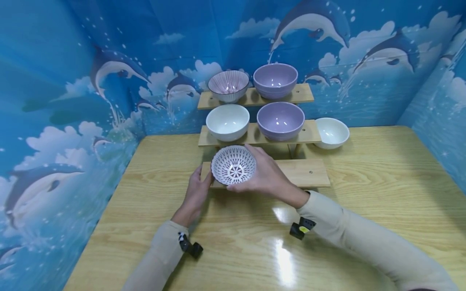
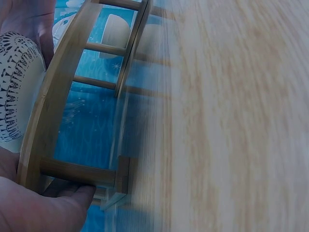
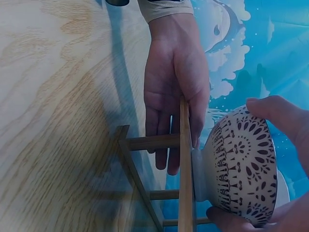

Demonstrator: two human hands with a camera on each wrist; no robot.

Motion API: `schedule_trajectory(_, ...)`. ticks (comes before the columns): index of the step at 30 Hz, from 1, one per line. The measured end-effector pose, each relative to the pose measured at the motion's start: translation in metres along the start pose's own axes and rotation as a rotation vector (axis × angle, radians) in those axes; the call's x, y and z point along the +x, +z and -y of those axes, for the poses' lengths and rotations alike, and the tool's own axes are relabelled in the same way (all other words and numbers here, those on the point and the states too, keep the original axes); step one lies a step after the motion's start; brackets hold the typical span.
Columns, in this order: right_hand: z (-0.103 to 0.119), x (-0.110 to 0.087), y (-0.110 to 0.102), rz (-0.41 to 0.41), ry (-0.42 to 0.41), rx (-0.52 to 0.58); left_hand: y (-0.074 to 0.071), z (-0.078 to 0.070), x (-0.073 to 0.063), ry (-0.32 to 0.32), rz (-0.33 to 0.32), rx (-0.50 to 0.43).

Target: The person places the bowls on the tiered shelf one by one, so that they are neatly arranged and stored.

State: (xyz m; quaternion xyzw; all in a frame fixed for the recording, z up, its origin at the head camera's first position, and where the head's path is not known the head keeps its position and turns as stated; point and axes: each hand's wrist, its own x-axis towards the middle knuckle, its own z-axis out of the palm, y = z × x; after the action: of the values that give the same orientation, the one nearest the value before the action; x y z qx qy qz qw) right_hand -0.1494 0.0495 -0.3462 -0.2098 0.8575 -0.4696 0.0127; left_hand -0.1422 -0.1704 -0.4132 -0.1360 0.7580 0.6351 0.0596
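A white bowl with a dark petal-like pattern (image 1: 234, 165) is in my right hand (image 1: 267, 173), thumb and fingers spread round its sides. The right wrist view shows the patterned bowl (image 3: 244, 166) with its foot at the lowest board of a wooden tiered stand (image 3: 185, 169); whether its weight rests there I cannot tell. My left hand (image 1: 193, 197) grips the left end of that lowest board (image 1: 302, 173), thumb above and fingers beneath, as the right wrist view shows of the left hand (image 3: 171, 87).
The middle board carries a white bowl (image 1: 227, 123) and a purple bowl (image 1: 280, 121). On the top board stand a striped bowl (image 1: 228, 87) and another purple bowl (image 1: 275, 81). Another white bowl (image 1: 332, 133) sits on the wooden table (image 1: 378, 194), right of the stand. Dolphin-print cloth (image 1: 364, 101) hangs behind.
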Motion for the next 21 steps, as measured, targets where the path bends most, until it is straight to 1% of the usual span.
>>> schedule_trajectory(5,-0.0002,0.0023,0.0009,0.004,0.004,0.013,0.0001,-0.0004,0.0006,-0.027,-0.01,0.007)
schedule_trajectory(10,-0.0014,0.0034,0.0016,-0.001,-0.001,0.025,0.0005,-0.0014,0.0001,-0.037,-0.014,0.011)
schedule_trajectory(17,-0.0029,0.0035,0.0018,-0.013,-0.056,0.067,0.0007,-0.0021,-0.0005,-0.039,-0.013,0.012)
schedule_trajectory(21,-0.0031,0.0031,0.0008,-0.011,-0.089,0.068,0.0003,-0.0021,-0.0003,-0.039,-0.009,0.009)
